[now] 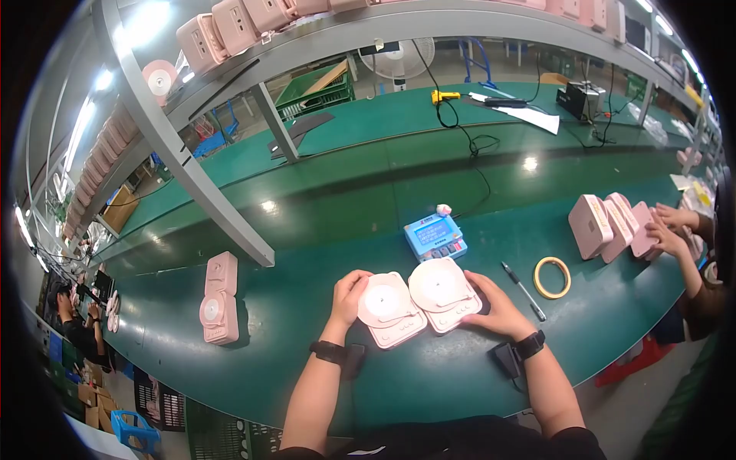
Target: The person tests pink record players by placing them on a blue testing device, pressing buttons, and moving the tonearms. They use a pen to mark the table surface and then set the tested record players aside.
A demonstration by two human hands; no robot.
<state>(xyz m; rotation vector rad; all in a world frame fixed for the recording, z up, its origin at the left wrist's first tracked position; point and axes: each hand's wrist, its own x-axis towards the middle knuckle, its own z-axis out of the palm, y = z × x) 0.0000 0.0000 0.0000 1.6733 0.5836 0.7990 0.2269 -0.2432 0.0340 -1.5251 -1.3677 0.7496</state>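
Observation:
Two pink toy record players with pale round discs lie side by side on the green bench in front of me. My left hand (349, 301) is closed round the outer side of the left record player (399, 331). On the other side, my right hand (497, 308) grips the outer edge of the right record player (454, 316), thumb at its lower corner and fingers along its far side. The two players touch or nearly touch at their inner edges. Just beyond them stands a small blue device with a lit screen (435, 236).
To the right lie a pen (524, 291) and a yellow tape roll (552, 277). A co-worker's hands (668, 230) touch a row of pink units (606, 226). More pink players (220, 299) stand at left, beside a grey frame post (192, 165). A shelf of pink units (234, 27) runs overhead.

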